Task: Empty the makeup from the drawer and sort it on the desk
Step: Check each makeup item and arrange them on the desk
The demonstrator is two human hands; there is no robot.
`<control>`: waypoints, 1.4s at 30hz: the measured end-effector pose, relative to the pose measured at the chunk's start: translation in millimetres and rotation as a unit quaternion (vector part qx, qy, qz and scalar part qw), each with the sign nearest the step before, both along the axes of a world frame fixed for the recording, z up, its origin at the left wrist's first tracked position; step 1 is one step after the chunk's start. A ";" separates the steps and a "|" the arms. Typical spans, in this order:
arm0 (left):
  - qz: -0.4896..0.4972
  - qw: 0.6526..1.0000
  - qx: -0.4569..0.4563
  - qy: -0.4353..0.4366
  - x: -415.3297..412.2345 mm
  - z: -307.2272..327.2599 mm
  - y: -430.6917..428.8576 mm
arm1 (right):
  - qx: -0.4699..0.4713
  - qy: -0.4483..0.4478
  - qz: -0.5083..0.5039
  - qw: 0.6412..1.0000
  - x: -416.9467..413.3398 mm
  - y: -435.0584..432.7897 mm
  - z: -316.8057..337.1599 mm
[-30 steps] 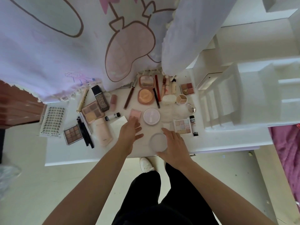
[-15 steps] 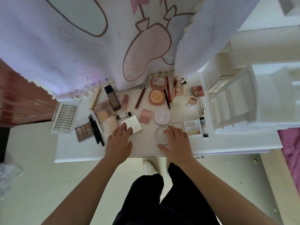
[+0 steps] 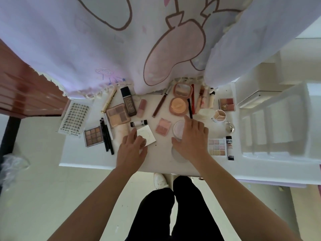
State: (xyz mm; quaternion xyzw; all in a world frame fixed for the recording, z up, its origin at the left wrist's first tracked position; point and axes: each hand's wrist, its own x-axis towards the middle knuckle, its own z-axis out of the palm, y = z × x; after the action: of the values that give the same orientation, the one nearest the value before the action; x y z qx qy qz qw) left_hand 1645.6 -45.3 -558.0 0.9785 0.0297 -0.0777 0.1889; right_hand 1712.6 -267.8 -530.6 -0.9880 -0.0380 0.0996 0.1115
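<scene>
Makeup (image 3: 116,115) lies spread across the white desk (image 3: 86,159) at mid-frame. The right hand (image 3: 192,138) has moved up from the clear disc (image 3: 177,154) to the round white compact (image 3: 178,126), fingers spread over it. The left hand (image 3: 132,150) rests straight fingers on the square compact (image 3: 147,136). This looks like sorting, not emptying.

The white counter (image 3: 83,157) is bare along its near edge, widest left of the left hand (image 3: 132,150). A narrow bare lane runs back between that hand and the right hand (image 3: 191,138), past the white square compact (image 3: 146,135) and the pink square blush pan (image 3: 163,127). Behind it, makeup lies packed close. The lilac printed curtain (image 3: 86,49) overhangs the back row. The white divided organiser tray (image 3: 271,129) blocks the right side.
</scene>
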 end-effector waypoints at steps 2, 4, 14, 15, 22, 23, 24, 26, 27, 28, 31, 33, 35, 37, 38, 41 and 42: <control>0.014 1.000 -0.009 0.003 -1.1 -0.1 -2.0 | -0.004 0.017 0.003 1.000 6.1 -2.1 -3.1; 0.035 0.999 -0.020 0.006 0.3 0.8 -3.8 | 0.009 0.018 0.004 1.000 12.3 -3.1 -3.3; 0.084 0.995 -0.051 0.006 2.7 -1.5 -14.1 | 0.057 -0.035 0.135 0.989 -44.6 -32.0 -4.0; 0.087 0.995 -0.050 0.005 3.5 -1.1 -14.9 | 0.047 -0.025 0.138 0.989 -48.1 -33.6 -7.3; 0.080 0.996 -0.045 0.004 2.5 1.5 -12.1 | 0.058 -0.016 0.087 0.994 -36.1 -29.2 -11.2; 0.082 0.996 -0.043 0.007 2.7 2.7 -11.5 | 0.051 -0.005 0.083 0.995 -32.8 -26.2 -9.5; 0.084 0.996 -0.041 0.009 3.0 4.1 -11.2 | 0.048 0.010 0.078 0.996 -30.4 -22.8 -7.7; 0.083 0.996 -0.037 0.008 4.2 6.1 -10.5 | 0.077 0.031 0.063 0.995 -25.5 -15.0 -5.6; 0.080 0.996 -0.034 0.006 4.6 6.9 -10.1 | 0.101 0.026 0.064 0.993 -21.8 -10.2 -5.0; 0.076 0.997 -0.030 0.005 4.7 8.1 -9.8 | 0.119 0.014 0.073 0.990 -17.0 -4.6 -4.4; 0.086 0.996 -0.007 0.006 5.0 11.4 -9.0 | 0.100 0.005 0.122 0.987 2.6 13.9 -5.0; 0.104 0.994 0.011 0.015 5.3 14.3 -9.0 | 0.061 0.013 0.152 0.986 15.4 23.9 -9.8; 0.115 0.993 0.022 0.024 4.1 16.4 -8.5 | 0.054 0.015 0.176 0.983 23.9 29.7 -14.4; 0.115 0.992 0.026 0.033 2.4 18.5 -8.2 | 0.071 0.018 0.187 0.980 31.4 30.9 -15.6; 0.113 0.992 0.030 0.039 1.9 21.7 -9.1 | 0.095 0.021 0.182 0.978 35.1 28.6 -14.4; 0.104 0.992 0.055 0.054 3.7 29.7 -7.9 | 0.241 0.047 0.114 0.963 41.3 13.8 -0.4; 0.108 0.990 0.058 0.067 6.1 35.4 -8.1 | 0.300 0.058 0.086 0.948 41.7 8.5 5.5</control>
State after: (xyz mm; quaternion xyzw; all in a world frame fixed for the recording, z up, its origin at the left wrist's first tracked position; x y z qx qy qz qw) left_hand 1651.7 -53.4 -522.6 0.9713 0.1526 -0.1208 0.1369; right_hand 1754.3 -259.3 -525.1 -0.8943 -0.1448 0.1498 0.3960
